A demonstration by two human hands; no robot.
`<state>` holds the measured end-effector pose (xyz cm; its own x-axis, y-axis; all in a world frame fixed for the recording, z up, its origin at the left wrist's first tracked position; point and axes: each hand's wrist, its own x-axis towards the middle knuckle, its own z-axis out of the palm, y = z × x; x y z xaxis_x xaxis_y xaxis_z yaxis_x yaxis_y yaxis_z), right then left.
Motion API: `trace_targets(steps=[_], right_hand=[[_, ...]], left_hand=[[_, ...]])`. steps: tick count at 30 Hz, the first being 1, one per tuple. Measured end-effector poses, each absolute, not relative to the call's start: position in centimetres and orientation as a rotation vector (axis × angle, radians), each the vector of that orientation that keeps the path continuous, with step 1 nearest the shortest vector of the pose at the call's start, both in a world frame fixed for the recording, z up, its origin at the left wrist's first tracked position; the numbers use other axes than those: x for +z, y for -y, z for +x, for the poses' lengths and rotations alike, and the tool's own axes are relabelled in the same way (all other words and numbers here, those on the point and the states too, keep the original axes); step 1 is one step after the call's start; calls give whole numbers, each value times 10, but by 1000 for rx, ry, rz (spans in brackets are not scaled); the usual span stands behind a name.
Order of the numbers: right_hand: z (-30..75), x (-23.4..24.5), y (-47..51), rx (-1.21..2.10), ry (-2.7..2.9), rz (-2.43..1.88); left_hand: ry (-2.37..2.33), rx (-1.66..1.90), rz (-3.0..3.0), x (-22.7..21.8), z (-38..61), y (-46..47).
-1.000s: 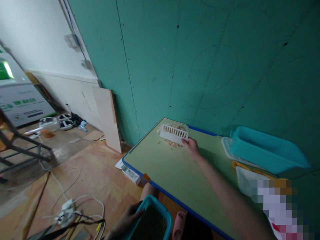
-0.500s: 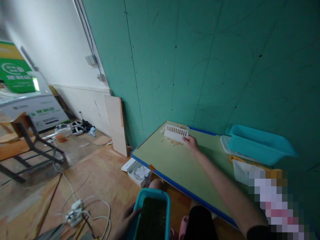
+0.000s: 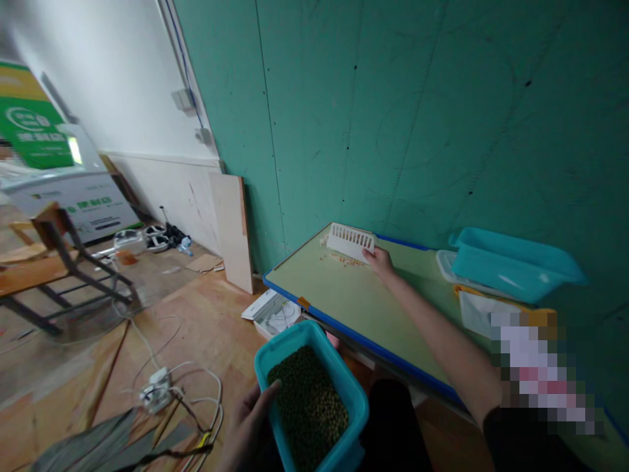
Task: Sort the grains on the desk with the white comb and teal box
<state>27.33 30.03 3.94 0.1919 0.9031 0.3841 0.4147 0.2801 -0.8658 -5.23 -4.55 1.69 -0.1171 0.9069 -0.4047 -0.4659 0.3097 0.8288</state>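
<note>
My left hand [image 3: 255,410] grips the rim of a turquoise plastic bin [image 3: 361,410], with the thumb over its inner edge. Inside lie small dark green beans [image 3: 302,393], with paler tan ones [image 3: 334,413] towards the right. My right hand [image 3: 379,260] reaches over the table [image 3: 339,295] and is closed on the near end of a white slotted plastic plate [image 3: 350,246]. The plate stands tilted on its long edge near the table's far corner. Small tan beans [image 3: 346,261] are scattered in front of it, and more pale material shows partly hidden behind it.
A second turquoise bin [image 3: 511,262] stands on the table's right side, near a cloth [image 3: 479,314] and a blurred patch. Below the left edge is an opened white box [image 3: 275,314]. Cables and a power strip [image 3: 158,390] lie on the floor; a green wall [image 3: 393,118] borders the table.
My left hand has raised the bin towards the table edge and tilted it, showing more of the beans. My right hand and the white plate stay in nearly the same spot on the table.
</note>
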Motion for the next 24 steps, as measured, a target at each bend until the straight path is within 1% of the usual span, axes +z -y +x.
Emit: trace_targets(steps=[5,13,15,24], right_hand=[[273,39,-300,543,1440,-1331],[267,29,-308,607,1468,-1240],[265,26,-307,595,1467,-1228],[256,31,-285,560,1505,-1244]], left_hand=[[-1113,1287,389,24,-41,43],[-1178,1290,549,9,-37,23],[-1185,1344,551,5,-34,16],[-1163,1411,652,12,-24,-11]])
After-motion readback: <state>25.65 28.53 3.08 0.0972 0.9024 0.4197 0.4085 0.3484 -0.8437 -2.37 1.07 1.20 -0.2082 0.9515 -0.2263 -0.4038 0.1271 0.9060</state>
